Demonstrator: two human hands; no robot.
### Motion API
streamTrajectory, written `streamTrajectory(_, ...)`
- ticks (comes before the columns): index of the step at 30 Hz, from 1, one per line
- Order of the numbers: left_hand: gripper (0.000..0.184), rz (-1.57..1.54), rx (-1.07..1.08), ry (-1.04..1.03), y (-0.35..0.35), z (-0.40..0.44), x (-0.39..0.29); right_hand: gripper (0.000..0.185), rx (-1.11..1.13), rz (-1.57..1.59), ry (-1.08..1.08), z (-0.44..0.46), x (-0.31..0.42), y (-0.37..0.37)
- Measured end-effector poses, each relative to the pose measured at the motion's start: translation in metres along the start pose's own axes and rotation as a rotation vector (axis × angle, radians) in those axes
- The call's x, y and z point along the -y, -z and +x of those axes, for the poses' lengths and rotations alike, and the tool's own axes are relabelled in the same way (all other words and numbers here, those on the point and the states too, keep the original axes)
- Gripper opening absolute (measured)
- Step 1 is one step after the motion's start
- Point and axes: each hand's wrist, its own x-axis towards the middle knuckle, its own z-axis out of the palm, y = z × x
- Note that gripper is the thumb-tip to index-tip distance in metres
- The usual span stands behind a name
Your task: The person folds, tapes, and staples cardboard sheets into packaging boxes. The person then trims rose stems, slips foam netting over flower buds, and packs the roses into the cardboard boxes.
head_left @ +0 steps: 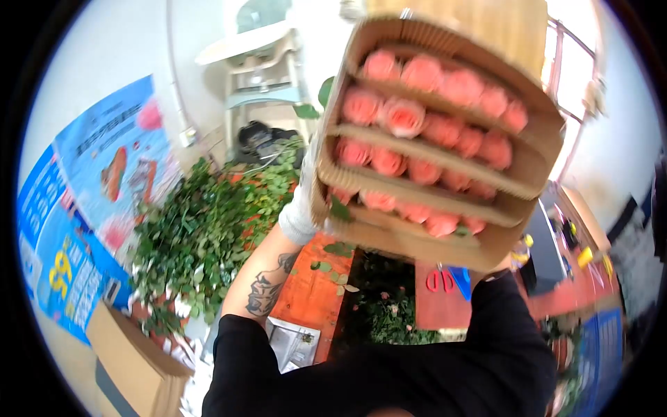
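Observation:
Held up before me is a bundle of pink roses (403, 117), the blooms set in several rows between corrugated cardboard strips (424, 147) inside a cardboard wrap (417, 243). My left hand (299, 214), in a whitish glove, supports the bundle at its lower left side; its fingers are hidden behind the wrap. Only a sliver of my right hand (501, 265) shows under the lower right corner, its fingers hidden as well. A few green leaves (340, 208) stick out at the bundle's left edge.
Cut rose foliage (201, 236) is heaped at left beside an orange-red board (306, 285). Red-handled scissors (439, 281) lie on the reddish table (438, 313) at right. A high chair (260, 76) stands behind; flat cardboard (132, 354) leans at lower left.

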Motion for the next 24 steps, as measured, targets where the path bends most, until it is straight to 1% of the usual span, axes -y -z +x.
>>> streamTrajectory(6, 0.068, -0.192, 0.188, -0.214, -0.030, 0.065, -0.018, 0.049, 0.098, -0.534, 0.044, 0.051, 0.102, 0.060)
streamTrajectory(12, 0.064, -0.424, 0.341, -0.382, -0.105, 0.108, -0.050, 0.048, 0.127, -0.944, 0.020, 0.067, 0.203, 0.119)
streamTrajectory(15, 0.063, -0.570, 0.430, -0.450, -0.163, 0.119, -0.078, 0.048, 0.111, -1.125, -0.004, 0.064, 0.249, 0.149)
streamTrajectory(18, 0.061, -0.754, 0.547, -0.513, -0.235, 0.121, -0.119, 0.047, 0.067, -1.277, -0.059, 0.044, 0.294, 0.179)
streamTrajectory(21, 0.060, -0.940, 0.671, -0.541, -0.309, 0.103, -0.167, 0.047, 0.007, -1.361, -0.132, 0.021, 0.328, 0.209)
streamTrajectory(24, 0.059, -1.113, 0.797, -0.535, -0.387, 0.064, -0.215, 0.046, -0.099, -1.395, -0.191, -0.020, 0.367, 0.249)
